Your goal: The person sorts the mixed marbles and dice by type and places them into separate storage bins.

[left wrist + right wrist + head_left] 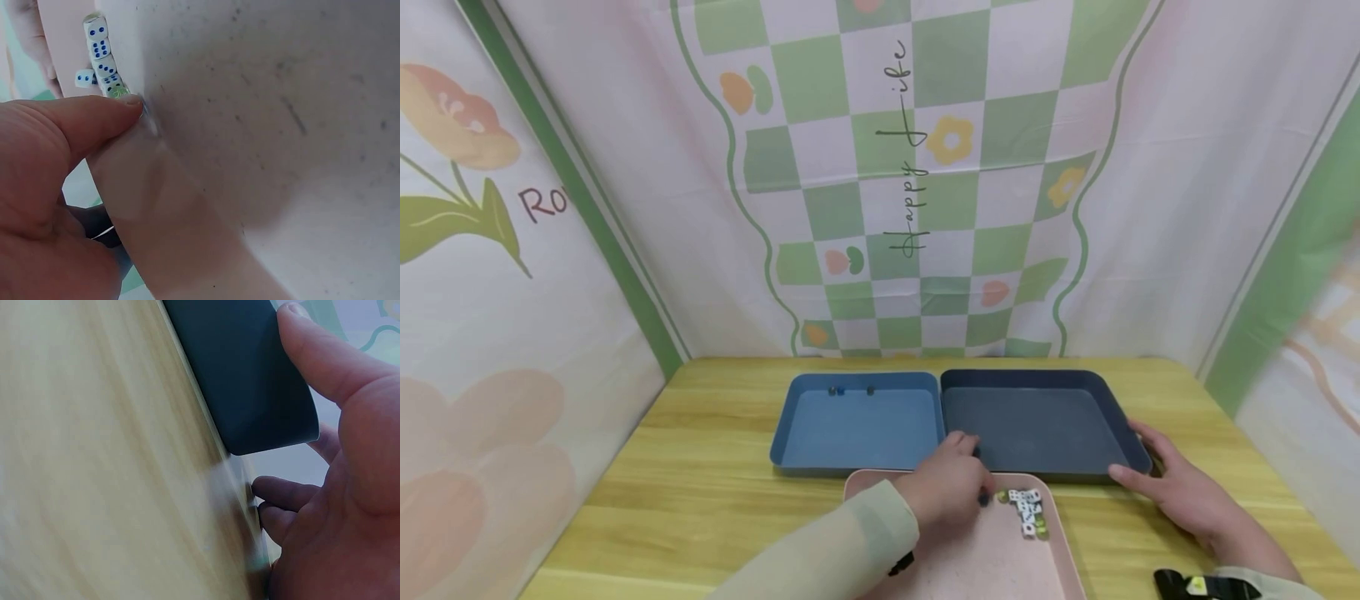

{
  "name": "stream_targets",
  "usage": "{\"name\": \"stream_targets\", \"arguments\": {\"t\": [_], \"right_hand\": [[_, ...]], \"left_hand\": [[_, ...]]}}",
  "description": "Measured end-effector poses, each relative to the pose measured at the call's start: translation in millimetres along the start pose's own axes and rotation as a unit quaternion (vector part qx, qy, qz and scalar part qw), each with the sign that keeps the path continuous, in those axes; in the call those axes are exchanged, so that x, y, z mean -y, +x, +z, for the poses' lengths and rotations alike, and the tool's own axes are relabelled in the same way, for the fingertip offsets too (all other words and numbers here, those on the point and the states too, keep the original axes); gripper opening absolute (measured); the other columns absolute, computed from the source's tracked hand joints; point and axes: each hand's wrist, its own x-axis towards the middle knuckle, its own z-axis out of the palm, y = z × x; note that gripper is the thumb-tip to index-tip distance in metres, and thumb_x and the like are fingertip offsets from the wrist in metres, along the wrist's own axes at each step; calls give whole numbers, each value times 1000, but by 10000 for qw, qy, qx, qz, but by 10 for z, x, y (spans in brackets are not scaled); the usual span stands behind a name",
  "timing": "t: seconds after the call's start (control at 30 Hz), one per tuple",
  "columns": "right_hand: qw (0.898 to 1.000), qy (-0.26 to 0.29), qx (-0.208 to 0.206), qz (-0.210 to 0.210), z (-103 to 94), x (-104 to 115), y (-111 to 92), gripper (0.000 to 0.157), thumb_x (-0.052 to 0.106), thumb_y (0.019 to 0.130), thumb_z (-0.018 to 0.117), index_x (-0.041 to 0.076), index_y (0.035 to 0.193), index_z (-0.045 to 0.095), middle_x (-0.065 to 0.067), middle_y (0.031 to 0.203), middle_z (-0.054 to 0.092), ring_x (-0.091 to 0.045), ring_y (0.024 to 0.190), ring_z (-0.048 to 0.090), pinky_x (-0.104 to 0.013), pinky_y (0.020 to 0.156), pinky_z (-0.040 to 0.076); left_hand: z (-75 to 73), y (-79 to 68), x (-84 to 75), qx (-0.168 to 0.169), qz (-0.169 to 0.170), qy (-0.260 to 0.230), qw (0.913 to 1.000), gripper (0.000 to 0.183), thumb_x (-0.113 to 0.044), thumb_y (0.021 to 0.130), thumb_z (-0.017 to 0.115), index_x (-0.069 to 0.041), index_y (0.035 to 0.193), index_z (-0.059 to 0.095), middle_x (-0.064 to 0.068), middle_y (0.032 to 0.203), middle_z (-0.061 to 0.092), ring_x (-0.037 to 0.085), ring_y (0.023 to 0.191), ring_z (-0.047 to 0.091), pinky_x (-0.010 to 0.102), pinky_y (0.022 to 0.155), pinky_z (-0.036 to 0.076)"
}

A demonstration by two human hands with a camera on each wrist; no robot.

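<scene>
My left hand [947,483] reaches over the far rim of the pink tray [955,575]. A small dark piece [984,499] shows at its fingertips; whether the hand pinches it is hidden. In the left wrist view, the thumb [103,119] lies against the pink wall near a green die [117,92] and several white dice [101,49] with blue pips. Those white dice [1028,505] cluster with yellow-green ones [1041,527] in the pink tray. My right hand [1187,500] holds the near right corner of the dark tray [1037,417], thumb and fingers on either side of the corner.
The blue tray [857,429] stands left of the dark tray, their walls close together. Several small dark dice [840,391] lie along its far side. A wooden table [700,467] carries all the trays, with a patterned cloth [880,208] hanging behind.
</scene>
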Motion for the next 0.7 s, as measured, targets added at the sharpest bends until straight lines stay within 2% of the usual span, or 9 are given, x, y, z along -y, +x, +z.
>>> {"name": "stream_targets", "arguments": {"t": [0.33,0.53,0.7], "right_hand": [[10000,-15,-1,70,5,18,-9,101,45,98,62,8,159,-9,-43,152,-8,-66,134,0,-77,98,15],[10000,-21,11,68,-1,22,-14,100,44,98,62,8,159,-8,-43,152,-8,-66,134,0,-77,98,16],[10000,-30,17,76,2,30,-13,100,44,98,62,8,159,-8,-43,152,-7,-66,134,1,-77,98,16]], "left_hand": [[28,7,38,-112,157,64,9998,18,-25,92,71,-40,97,78,-2,140,54,19,140,30,31,113,26],[53,21,33,-39,64,104,9999,18,-25,92,70,-41,97,76,-2,143,50,18,141,28,31,113,26],[64,22,-3,1,4,295,9996,17,-28,93,70,-40,81,73,-5,141,52,18,142,28,32,113,25]]}}
